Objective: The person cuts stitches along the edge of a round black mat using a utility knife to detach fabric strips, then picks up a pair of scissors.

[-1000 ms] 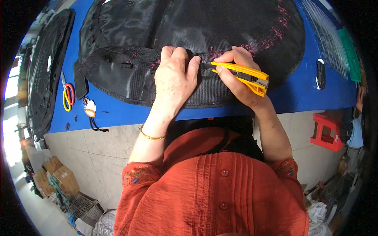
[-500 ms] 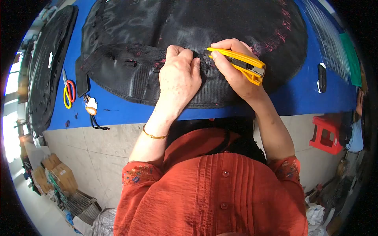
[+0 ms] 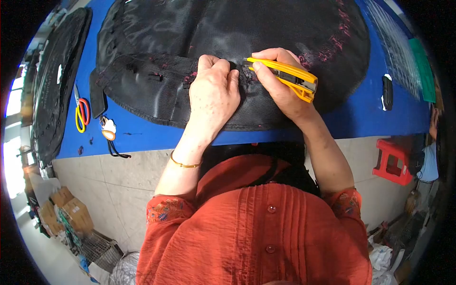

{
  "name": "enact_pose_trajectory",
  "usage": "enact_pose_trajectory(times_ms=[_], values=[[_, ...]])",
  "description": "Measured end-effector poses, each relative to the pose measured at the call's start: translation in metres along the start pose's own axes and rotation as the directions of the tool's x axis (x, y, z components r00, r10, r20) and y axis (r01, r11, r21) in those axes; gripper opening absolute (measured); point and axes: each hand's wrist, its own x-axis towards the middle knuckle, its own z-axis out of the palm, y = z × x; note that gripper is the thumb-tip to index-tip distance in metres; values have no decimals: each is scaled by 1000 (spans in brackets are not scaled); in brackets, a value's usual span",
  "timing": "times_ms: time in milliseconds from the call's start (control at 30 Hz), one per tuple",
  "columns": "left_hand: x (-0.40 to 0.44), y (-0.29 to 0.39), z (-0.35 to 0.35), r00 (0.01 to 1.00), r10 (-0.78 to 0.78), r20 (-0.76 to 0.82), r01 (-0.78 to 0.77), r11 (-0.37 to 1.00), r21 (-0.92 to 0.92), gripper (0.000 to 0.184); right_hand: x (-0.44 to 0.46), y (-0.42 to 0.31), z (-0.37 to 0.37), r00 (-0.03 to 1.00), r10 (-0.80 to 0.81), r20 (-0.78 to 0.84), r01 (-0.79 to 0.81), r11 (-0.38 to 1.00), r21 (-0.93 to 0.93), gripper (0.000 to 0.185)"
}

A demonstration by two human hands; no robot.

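Note:
A large black mesh fabric piece [image 3: 232, 42] with a rounded outline lies before me, its near part folded over. My left hand [image 3: 213, 90] presses on it with curled fingers, pinching the dark edge of the fold. In my right hand [image 3: 280, 80] is a pair of yellow thread snips [image 3: 297, 76], the dark tips pointing left at the fabric just beside my left fingers. Whether the blades touch thread is too small to tell. Tufts of pink thread [image 3: 339, 38] stick out along the fabric's right side, with more near my hands.
On the blue table [image 3: 142, 135] at left are red-and-yellow scissors [image 3: 81, 114], a dark flat strip [image 3: 98, 95], and a small charm with a black cord [image 3: 109, 130]. More black pieces [image 3: 57, 85] are stacked at far left. A black rolled item [image 3: 387, 92] lies right. A red stool [image 3: 393, 161] stands below.
Both hands stay at the same spot on the fabric, with the snips still held in the right. The view has shifted very slightly; little else differs.

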Motion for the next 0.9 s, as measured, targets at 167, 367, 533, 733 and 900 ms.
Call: enact_pose_trajectory(times_ms=[167,367,533,733,900], values=[[0,-2,-1,999,35,7,-35,999,36,13,-2,-2,-1,1000,5,0,-5,1000,-24,16],[0,2,-1,1000,-20,14,20,1000,-6,18,0,0,2,997,-78,-3,78,993,-89,18],[0,-2,0,999,31,9,-31,999,35,13,-2,2,4,997,-67,-24,65,995,-71,19],[1,-2,-1,1000,13,28,-15,999,46,13,-3,2,3,999,-13,-46,11,1000,-29,19],[0,-2,-1,1000,24,12,-24,999,42,13,-5,-1,-1,995,-101,13,102,986,-131,19]])
